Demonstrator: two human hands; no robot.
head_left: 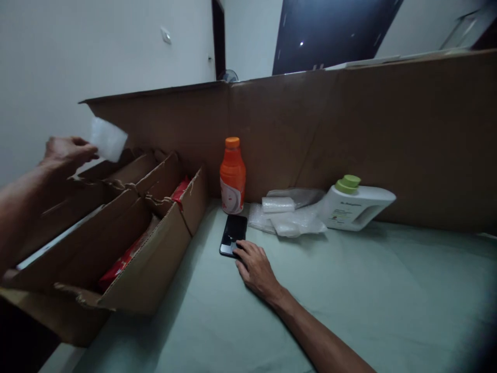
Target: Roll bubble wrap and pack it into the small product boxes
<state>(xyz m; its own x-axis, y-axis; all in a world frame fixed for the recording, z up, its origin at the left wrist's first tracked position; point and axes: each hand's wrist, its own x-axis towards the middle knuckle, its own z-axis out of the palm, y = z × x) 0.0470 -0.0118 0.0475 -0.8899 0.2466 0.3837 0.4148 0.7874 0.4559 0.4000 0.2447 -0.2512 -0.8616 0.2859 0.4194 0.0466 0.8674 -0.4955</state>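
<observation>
Over the left side, my left hand (72, 149) pinches a small whitish piece of bubble wrap (109, 139) by its edge. It hangs above the divided cardboard box (163, 259), whose compartments hold red packets (126, 261). My right hand (257, 269) lies on the green sheet, fingers extended, fingertips touching the near right corner of a black smartphone (235, 229). Just behind the phone stands an orange bottle (232, 178) with an orange cap. Right of it lie several folded pieces of clear bubble wrap (297, 221).
A white jug with a green cap (357, 207) leans or lies tilted beside the bubble wrap. Behind everything runs a tall cardboard wall (388, 140). The green sheet (368, 290) covers the surface. A white wall (97, 46) rises at the left.
</observation>
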